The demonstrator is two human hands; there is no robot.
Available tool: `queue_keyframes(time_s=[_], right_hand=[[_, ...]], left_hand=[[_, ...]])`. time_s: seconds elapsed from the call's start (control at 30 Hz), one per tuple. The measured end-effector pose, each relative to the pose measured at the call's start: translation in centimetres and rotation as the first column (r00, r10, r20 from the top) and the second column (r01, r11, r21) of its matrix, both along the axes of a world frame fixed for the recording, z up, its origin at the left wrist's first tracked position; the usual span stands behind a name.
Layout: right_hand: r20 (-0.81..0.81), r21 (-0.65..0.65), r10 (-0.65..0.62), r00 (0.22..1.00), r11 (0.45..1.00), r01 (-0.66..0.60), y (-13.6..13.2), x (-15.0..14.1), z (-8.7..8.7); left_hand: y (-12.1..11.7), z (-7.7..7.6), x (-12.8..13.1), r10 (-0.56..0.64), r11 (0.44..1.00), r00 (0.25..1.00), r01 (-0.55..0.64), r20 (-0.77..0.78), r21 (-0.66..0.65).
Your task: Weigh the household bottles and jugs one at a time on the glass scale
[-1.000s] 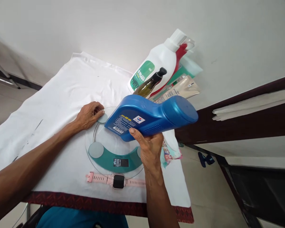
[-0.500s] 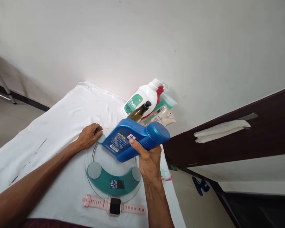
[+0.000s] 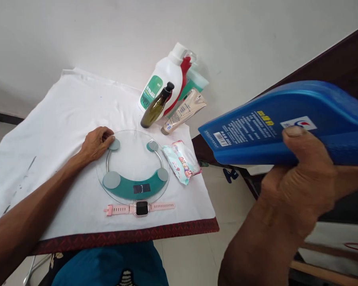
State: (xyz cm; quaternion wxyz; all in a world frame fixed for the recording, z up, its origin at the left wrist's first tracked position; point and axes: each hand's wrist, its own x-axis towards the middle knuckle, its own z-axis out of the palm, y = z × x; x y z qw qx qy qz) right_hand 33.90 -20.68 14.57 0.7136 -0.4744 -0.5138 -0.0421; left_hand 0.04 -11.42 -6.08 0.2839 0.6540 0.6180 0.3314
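My right hand (image 3: 304,178) is closed round a large blue plastic bottle (image 3: 256,127), with the thumb on its label and the other fingers mostly hidden. The bottle is held tilted in the air at the right, beyond the table edge, its top end out of view. My left hand (image 3: 98,143) rests on the table with curled fingers gripping the upper left rim of a round glass bathroom scale (image 3: 137,186). The scale has a teal panel and a small dark display. A pink-strapped smartwatch (image 3: 142,208) lies along its near edge.
Behind the scale stand a white detergent bottle (image 3: 164,75), a dark green pump bottle (image 3: 155,109) and a beige tube (image 3: 183,111), with a red-and-green item partly hidden. A pack of wipes (image 3: 181,161) lies to the right. White cloth (image 3: 77,103) covers the table against the wall.
My right hand has lifted the blue bottle away from over the scale, rightward and closer to me. The scale display no longer shows the earlier digits. My left hand stays at the rim.
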Motion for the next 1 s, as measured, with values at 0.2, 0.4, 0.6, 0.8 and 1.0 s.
queue_keyframes(time_s=[0.2,0.4,0.6,0.8,1.0], right_hand=[[-0.106,-0.041,-0.114,0.988,0.993,0.11,1.4,5.3,-2.2],[-0.327,-0.172,-0.095,0.94,0.984,0.04,8.6,7.9,-7.9],[-0.336,-0.287,-0.068,0.939,0.957,-0.034,14.2,7.9,-12.9],[-0.41,-0.326,-0.024,0.912,0.937,-0.122,15.3,7.8,-15.1],[-0.383,-0.398,0.031,0.923,0.896,-0.196,14.6,7.5,-15.2]], left_hand=[[-0.1,0.1,0.0,0.023,1.0,1.0,-0.023,-0.001,0.018],[0.1,0.1,0.2,0.045,0.999,0.999,-0.045,0.028,-0.013],[-0.1,0.5,0.4,0.069,0.997,0.997,-0.067,0.037,-0.046],[0.1,0.8,0.6,0.08,0.995,0.997,-0.079,0.01,-0.053],[0.1,1.0,0.8,0.087,0.995,0.996,-0.086,0.021,-0.052]])
